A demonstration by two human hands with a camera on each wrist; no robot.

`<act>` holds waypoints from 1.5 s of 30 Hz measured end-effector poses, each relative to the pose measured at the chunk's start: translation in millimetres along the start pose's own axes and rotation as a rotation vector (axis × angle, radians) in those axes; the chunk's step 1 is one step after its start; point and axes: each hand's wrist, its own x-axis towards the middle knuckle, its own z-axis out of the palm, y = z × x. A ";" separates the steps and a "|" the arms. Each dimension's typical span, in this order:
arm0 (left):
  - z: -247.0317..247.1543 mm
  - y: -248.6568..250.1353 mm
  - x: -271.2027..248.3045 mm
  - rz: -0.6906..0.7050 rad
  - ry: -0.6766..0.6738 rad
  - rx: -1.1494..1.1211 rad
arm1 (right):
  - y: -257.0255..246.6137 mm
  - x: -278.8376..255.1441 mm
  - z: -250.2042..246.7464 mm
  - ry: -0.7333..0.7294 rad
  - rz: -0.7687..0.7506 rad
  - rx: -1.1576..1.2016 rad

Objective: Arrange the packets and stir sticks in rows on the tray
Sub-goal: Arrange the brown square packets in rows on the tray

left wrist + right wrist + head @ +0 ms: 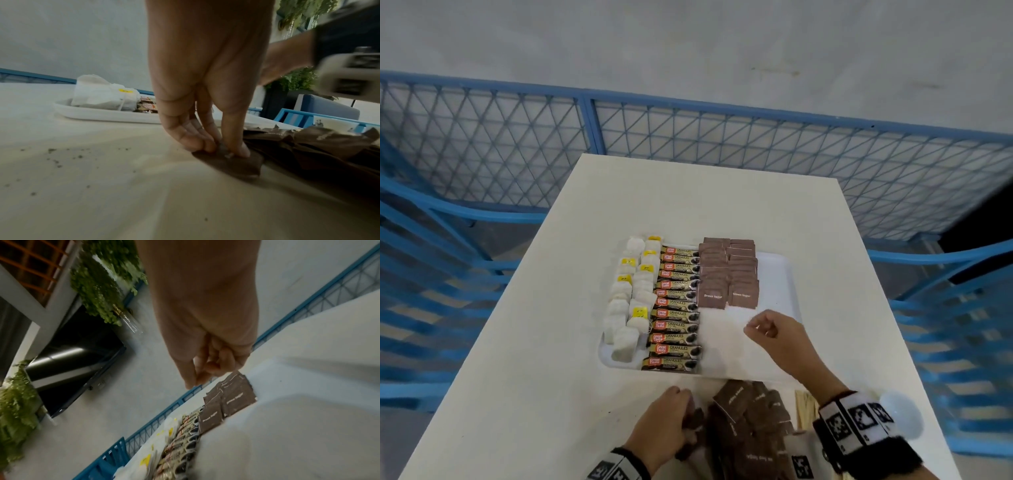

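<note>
— Where have they got to with the tray (789, 274)?

— Well along, I'd say. Tea bags (627, 305) fill the left side, coffee sticks (676, 308) run down the middle in one column, and two short columns of brown sugar packets (727, 274) sit at the far right, each overlapping the next like tiles (so the labels show, I suppose). The near part of that right side is bare.

— And the hands?

— The left hand (666, 421) is down at the loose pile of sugar packets (753, 421) on the table (524, 394), just short of the tray. Its fingertips (236, 151) pinch one packet (232, 164) at the pile's left edge, flat against the tabletop. The right hand (774, 330) hangs over the bare patch, fingers loosely curled, thumb near the forefinger; I can see nothing in it.

— Why hold it there?

— My guess: it waits where the next packet belongs.

— The stir sticks?

— The stir sticks (804, 407) lie beside the pile, partly under the right wrist, not yet on the tray.
</note>
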 end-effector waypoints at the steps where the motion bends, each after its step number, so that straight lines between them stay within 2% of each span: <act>1: -1.0 -0.5 -0.9 0.017 0.010 0.013 | 4.4 -13.3 -5.1 -0.060 -0.024 -0.064; 4: -2.1 -0.2 -3.1 0.052 -0.012 0.113 | 17.2 -54.0 -10.3 -0.245 -0.119 -0.253; 8: 3.5 2.4 -7.2 0.047 -0.039 0.253 | 39.9 -94.0 0.4 -0.417 -0.247 -0.458; 11: 7.5 5.8 -11.6 0.056 0.002 0.331 | 51.7 -108.8 9.3 -0.479 -0.328 -0.657; 14: 7.5 9.3 -16.8 0.049 -0.007 0.358 | 58.3 -114.0 16.7 -0.449 -0.376 -0.740; 20: 6.1 2.6 -26.4 0.043 -0.083 0.045 | 58.4 -110.5 12.9 -0.383 -0.452 -0.639; 23: -1.9 6.6 -31.3 0.017 -0.068 -0.208 | 55.1 -107.9 6.3 -0.314 -0.424 -0.538; 25: -7.6 13.3 -34.4 0.017 -0.034 -0.408 | 50.9 -105.9 -0.5 -0.284 -0.380 -0.408; 30: -20.4 52.0 -44.7 0.092 0.096 -0.810 | 19.2 -105.2 -20.8 -0.105 -0.270 -0.022; 33: -28.3 78.1 -52.3 0.206 0.117 -0.919 | -8.0 -104.3 -25.5 -0.064 -0.211 0.282; 36: -30.8 93.5 -56.6 0.271 0.143 -0.971 | -24.6 -100.3 -27.6 -0.074 -0.210 0.425; 38: -30.4 94.2 -55.7 0.274 0.190 -1.033 | -28.4 -99.3 -28.0 -0.137 -0.239 0.496; 40: -29.6 92.2 -55.7 0.251 0.216 -1.073 | -24.5 -98.7 -28.8 -0.204 -0.244 0.527; 42: -26.5 86.9 -56.4 0.200 0.236 -1.110 | -12.8 -97.2 -30.5 -0.213 -0.234 0.461; 45: -22.3 75.5 -58.0 0.106 0.275 -1.189 | 14.3 -93.6 -33.5 -0.235 -0.278 0.039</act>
